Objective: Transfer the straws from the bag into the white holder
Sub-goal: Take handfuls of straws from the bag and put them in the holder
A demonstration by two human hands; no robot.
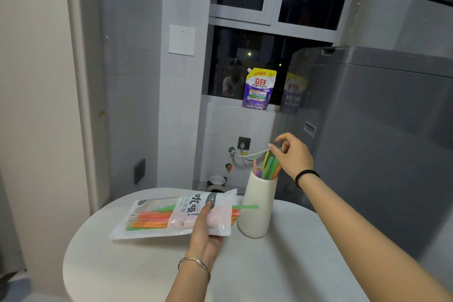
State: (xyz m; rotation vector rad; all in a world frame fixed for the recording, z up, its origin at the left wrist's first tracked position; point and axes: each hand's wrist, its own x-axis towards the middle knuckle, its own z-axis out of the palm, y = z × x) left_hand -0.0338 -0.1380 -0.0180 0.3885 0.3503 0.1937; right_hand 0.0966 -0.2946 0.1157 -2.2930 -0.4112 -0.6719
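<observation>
The straw bag (157, 218) lies flat on the round white table (282, 265), its open end toward the holder. Orange, pink and green straws show through its window, and a green straw (246, 206) pokes out of the opening. My left hand (204, 230) grips the bag near its open end, thumb on top. The white holder (257, 208) stands upright just right of the bag with several coloured straws (268, 167) leaning in it. My right hand (293, 154) hovers over the holder, fingertips pinching the top of a green straw.
A grey appliance (380, 142) rises close behind and to the right of the table. A purple detergent pouch (259, 88) stands on the window sill. A hose and wall socket (244, 143) sit behind the holder. The wall runs along the left.
</observation>
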